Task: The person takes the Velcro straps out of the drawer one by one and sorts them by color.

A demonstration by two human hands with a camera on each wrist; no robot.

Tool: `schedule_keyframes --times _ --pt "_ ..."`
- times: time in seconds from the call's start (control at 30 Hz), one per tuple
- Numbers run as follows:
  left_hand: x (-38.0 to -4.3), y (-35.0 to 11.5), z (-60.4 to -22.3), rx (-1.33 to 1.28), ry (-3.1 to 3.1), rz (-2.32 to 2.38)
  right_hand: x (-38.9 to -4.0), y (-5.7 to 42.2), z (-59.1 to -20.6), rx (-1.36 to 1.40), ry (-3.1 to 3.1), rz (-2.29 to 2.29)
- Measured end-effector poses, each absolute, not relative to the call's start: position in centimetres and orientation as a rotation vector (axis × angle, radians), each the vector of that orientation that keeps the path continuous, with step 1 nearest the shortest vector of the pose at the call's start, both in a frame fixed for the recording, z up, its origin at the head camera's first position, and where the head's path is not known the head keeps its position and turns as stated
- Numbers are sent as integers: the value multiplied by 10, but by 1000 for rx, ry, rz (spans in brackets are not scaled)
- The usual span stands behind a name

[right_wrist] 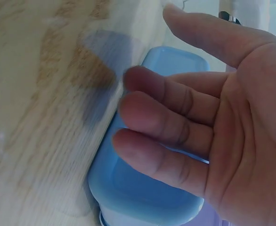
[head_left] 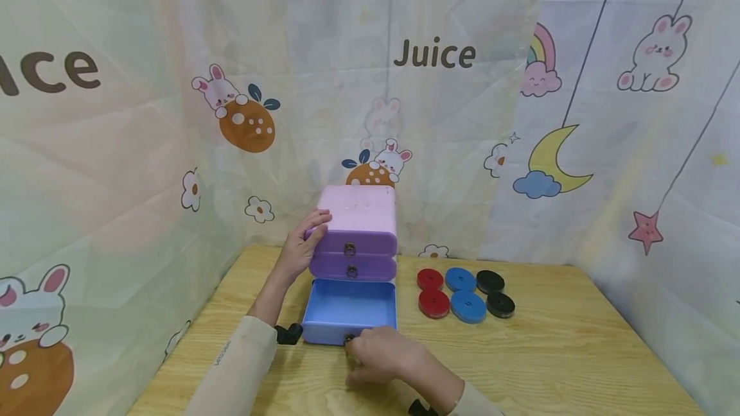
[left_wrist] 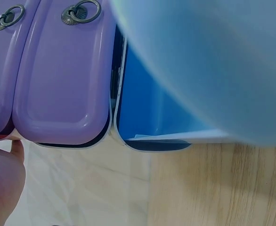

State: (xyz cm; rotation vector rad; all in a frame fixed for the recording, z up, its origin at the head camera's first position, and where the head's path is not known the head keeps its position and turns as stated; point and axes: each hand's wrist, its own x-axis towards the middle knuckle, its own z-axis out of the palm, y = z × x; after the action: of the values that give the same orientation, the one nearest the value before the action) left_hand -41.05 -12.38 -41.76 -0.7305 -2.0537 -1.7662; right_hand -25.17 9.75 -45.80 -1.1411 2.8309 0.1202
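Note:
A small drawer cabinet (head_left: 356, 207) with a pink top stands on the table, with two purple drawers (head_left: 335, 242) pushed in above a blue drawer (head_left: 352, 303). The blue drawer is pulled out, its inside bare. At the cabinet's upper left corner, my left hand (head_left: 303, 246) grips the edge, fingers over the top. My right hand (head_left: 384, 355) is at the blue drawer's front, a finger at its small metal ring handle (head_left: 349, 338). In the right wrist view, the thumb is spread apart and three fingers (right_wrist: 147, 110) bend loosely; the index finger is mostly hidden behind them.
Right of the cabinet lie two red discs (head_left: 433, 303), two blue discs (head_left: 468, 307) and two black discs (head_left: 500, 305) in two rows on the wooden table (head_left: 555, 352). A printed cloth wall (head_left: 439, 121) rises close behind the cabinet.

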Motion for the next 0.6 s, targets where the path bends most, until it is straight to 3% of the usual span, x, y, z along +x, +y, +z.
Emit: schedule_keyframes --times 0.6 --pt "-410 -123 -417 -746 -2049 -1756 -257 92 -461 -1163 3019 112"
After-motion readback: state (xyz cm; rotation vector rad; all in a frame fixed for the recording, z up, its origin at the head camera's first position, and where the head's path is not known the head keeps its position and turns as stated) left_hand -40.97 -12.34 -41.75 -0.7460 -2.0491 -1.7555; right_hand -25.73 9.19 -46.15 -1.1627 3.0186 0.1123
